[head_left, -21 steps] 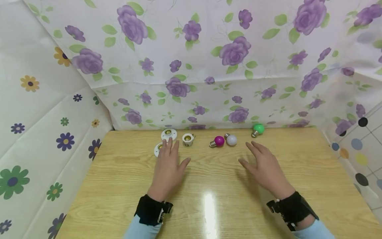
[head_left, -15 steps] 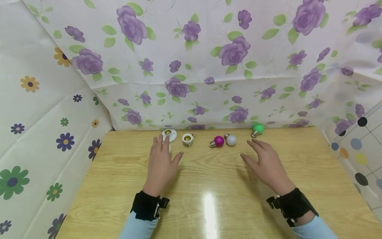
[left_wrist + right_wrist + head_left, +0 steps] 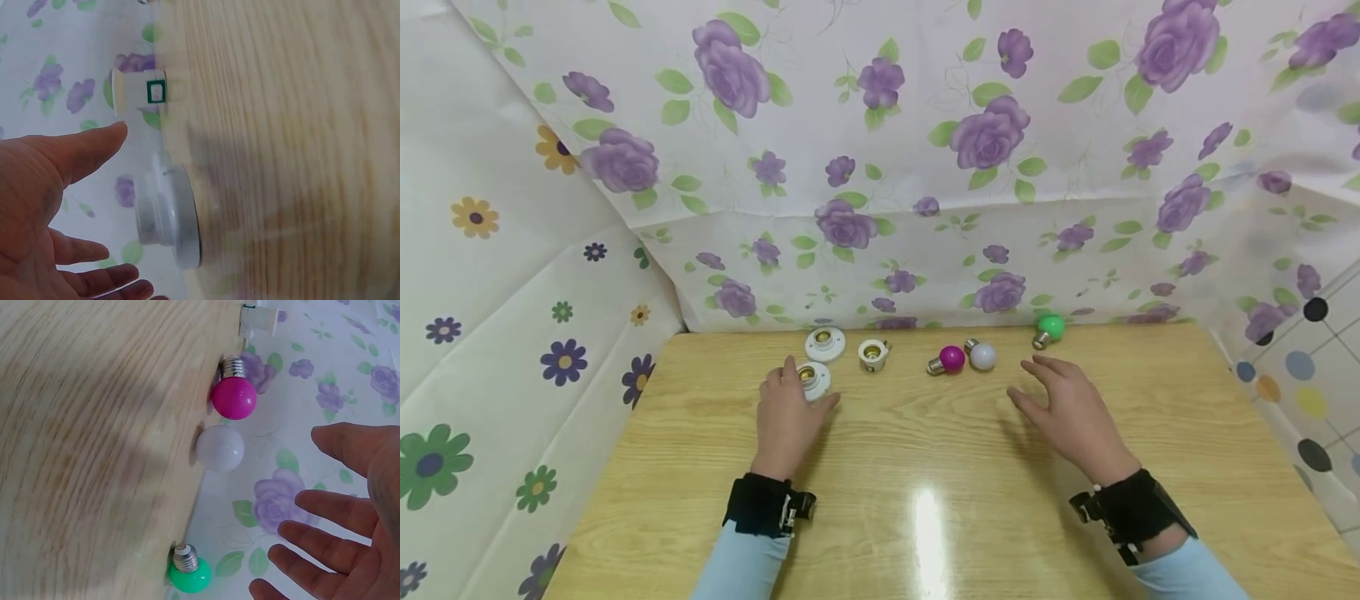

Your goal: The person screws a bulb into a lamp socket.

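My left hand [image 3: 786, 423] hovers at a round white lamp socket [image 3: 820, 382], its thumb and fingers spread on either side. In the left wrist view a gap shows between the fingers and the round socket [image 3: 165, 215]. Behind it sits a second round lamp socket [image 3: 833, 343], and to the right a smaller white lamp socket [image 3: 872, 356]. My right hand [image 3: 1071, 417] is held with fingers apart, holding nothing. Nearest it are a magenta bulb [image 3: 952, 359], a white bulb [image 3: 983, 357] and a green bulb [image 3: 1051, 327], all lying on their sides.
The wooden table [image 3: 895, 450] runs back to a flowered sheet [image 3: 917, 167]. Another flower-printed sheet [image 3: 512, 317] borders the left side, and a dotted one [image 3: 1322, 400] the right. Sockets and bulbs line up near the back edge.
My left hand has drawn left and slightly back toward me, uncovering the front round socket, and its fingers have bent more. My right hand has barely moved; the sockets and bulbs stay put.
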The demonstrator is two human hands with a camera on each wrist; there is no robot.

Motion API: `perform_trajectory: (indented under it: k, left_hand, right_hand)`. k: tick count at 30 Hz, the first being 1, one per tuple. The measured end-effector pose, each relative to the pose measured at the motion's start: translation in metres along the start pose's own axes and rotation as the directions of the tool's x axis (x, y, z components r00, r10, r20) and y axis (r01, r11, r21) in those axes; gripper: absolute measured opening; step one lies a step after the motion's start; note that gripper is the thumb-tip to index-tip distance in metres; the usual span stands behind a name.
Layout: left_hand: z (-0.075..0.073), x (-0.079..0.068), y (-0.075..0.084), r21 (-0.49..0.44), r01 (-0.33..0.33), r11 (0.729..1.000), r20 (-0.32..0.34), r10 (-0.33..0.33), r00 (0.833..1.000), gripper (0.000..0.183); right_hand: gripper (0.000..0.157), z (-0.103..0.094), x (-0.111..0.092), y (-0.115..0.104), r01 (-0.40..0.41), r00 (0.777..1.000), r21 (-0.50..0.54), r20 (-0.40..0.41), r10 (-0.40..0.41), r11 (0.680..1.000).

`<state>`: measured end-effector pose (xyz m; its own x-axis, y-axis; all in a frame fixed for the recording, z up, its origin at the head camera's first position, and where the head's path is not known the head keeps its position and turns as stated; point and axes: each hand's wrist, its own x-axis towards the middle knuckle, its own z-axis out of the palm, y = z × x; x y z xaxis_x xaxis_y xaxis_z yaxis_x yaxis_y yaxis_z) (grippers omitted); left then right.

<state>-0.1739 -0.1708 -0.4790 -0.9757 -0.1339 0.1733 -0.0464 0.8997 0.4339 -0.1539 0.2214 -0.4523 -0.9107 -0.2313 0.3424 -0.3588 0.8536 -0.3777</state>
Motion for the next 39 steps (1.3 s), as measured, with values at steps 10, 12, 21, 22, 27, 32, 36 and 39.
perform_trajectory:
  k: [10,12,21,22,27,32,36,39]
  left_hand:
    - [0.005,0.012,-0.013,0.004,0.052,0.999,0.037,-0.052,0.998,0.099]
    - [0.006,0.013,-0.015,0.02,0.056,0.998,0.05,-0.057,0.997,0.098]
    - [0.008,0.015,-0.017,0.064,0.072,0.995,0.09,-0.077,0.993,0.093]
    - [0.009,0.015,-0.017,0.066,0.074,0.995,0.098,-0.081,0.992,0.093]
    - [0.014,0.017,-0.017,0.065,0.084,0.994,0.125,-0.092,0.988,0.092]
    - [0.014,0.02,-0.014,0.041,0.08,0.996,0.114,-0.085,0.99,0.086]
    - [0.015,0.021,-0.014,0.037,0.083,0.996,0.104,-0.086,0.991,0.081]
    - [0.016,0.022,-0.014,0.036,0.084,0.996,0.103,-0.087,0.991,0.08]
  right_hand:
    - [0.057,0.004,-0.001,0.001,-0.026,0.998,-0.015,0.054,0.027,1.0]
    - [0.057,0.004,-0.001,0.001,-0.027,0.998,-0.01,0.064,0.028,1.0]
    - [0.055,0.008,-0.002,0.001,-0.048,0.993,0.017,0.113,0.046,0.999]
    - [0.055,0.009,-0.002,0.001,-0.049,0.992,0.017,0.116,0.047,0.999]
    - [0.055,0.01,-0.004,0.001,-0.05,0.992,0.024,0.119,0.047,0.998]
    - [0.053,0.009,-0.004,0.001,-0.037,0.993,0.022,0.109,0.034,0.999]
    - [0.052,0.009,-0.002,0.001,-0.03,0.994,0.02,0.101,0.027,0.999]
    - [0.053,0.009,-0.002,0.001,-0.032,0.995,0.016,0.099,0.03,0.999]
